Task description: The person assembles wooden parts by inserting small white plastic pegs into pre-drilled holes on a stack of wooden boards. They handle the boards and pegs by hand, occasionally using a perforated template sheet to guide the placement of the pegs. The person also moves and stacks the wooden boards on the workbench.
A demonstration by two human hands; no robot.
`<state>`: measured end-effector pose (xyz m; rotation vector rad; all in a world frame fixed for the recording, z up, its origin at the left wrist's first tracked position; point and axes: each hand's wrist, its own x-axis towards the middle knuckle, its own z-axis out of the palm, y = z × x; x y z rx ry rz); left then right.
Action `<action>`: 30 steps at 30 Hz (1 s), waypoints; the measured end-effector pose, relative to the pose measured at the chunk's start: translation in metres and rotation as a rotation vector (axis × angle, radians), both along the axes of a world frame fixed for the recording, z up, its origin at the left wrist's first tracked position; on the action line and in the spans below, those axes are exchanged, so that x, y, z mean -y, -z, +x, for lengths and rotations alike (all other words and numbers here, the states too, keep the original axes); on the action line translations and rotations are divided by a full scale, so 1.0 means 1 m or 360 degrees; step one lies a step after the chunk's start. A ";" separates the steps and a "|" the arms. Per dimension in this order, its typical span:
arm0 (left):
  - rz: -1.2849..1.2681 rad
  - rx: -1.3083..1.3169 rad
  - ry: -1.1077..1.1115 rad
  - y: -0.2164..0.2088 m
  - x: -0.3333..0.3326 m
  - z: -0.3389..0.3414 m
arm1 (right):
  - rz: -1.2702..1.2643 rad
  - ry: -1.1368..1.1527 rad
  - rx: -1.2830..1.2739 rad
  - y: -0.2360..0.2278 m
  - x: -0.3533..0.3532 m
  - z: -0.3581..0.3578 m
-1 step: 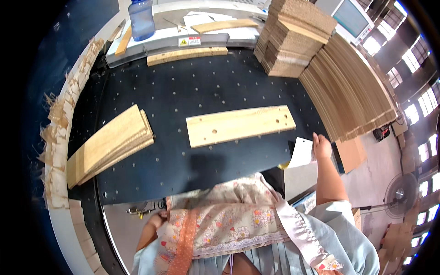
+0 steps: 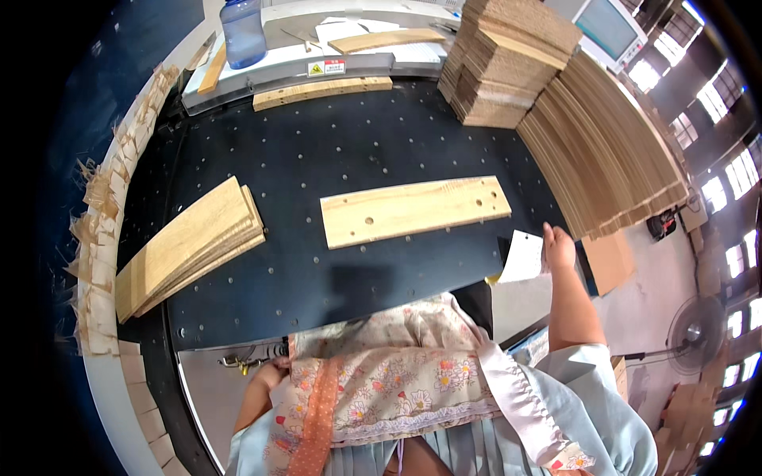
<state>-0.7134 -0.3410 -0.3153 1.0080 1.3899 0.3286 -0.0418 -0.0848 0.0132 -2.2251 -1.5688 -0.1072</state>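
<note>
My right hand (image 2: 559, 247) is at the right edge of the black table (image 2: 270, 297), its fingers curled in beside a white card (image 2: 522, 255) with a small hole. Whether the fingers grip the card or the table's edge is hidden. Down below the front edge, my left hand (image 2: 274, 373) rests against the flowered apron (image 2: 397, 373), near a brass fitting (image 2: 234, 362); its fingers are mostly hidden. A pale wooden board (image 2: 421, 208) with several drilled holes lies flat in front of me, apart from both hands. To the left, several boards (image 2: 186, 246) are stacked, slightly fanned.
Cardboard sheets (image 2: 603, 151) stand in a long row at the right, beside a tall brown stack (image 2: 508, 71). Along the back are a narrow drilled board (image 2: 321, 93), a blue water bottle (image 2: 243, 36) and a grey ledge. A fan (image 2: 692, 333) stands at the right.
</note>
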 end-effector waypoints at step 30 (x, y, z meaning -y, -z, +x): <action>0.1677 -0.1611 0.0280 -0.318 -0.153 0.198 | 0.0617 -0.0564 -0.1086 0.046 -0.003 0.015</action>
